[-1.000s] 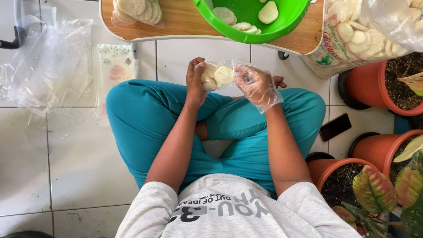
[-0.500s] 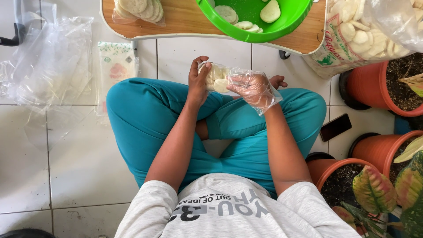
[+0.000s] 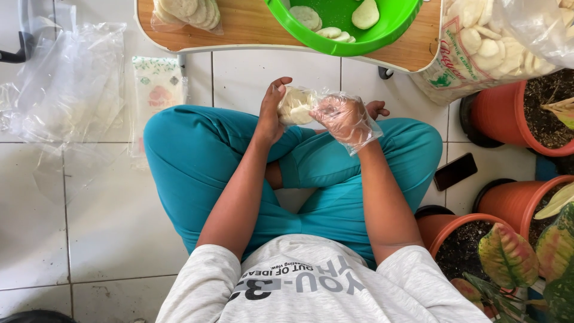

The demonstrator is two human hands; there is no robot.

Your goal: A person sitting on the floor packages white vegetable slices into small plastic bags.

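Observation:
I sit cross-legged on a white tiled floor in teal trousers. My left hand (image 3: 272, 110) is bare and grips a small clear bag of pale round crackers (image 3: 296, 106) above my knees. My right hand (image 3: 342, 116), covered by a loose clear plastic glove, is closed on the same bag from the right side. Straight ahead, a green bowl (image 3: 391, 30) with a few crackers stands on a low wooden board (image 3: 251, 27). A filled packet of crackers (image 3: 188, 12) lies on the board's left part.
A pile of empty clear bags (image 3: 66, 90) and a printed packet (image 3: 156, 90) lie on the floor at left. A big sack of crackers (image 3: 496, 48) leans at right. Terracotta plant pots (image 3: 508, 113) line the right side; a dark phone (image 3: 455, 171) lies by my knee.
Both hands have shifted slightly on the small bag, turning it between them. Nothing else has moved.

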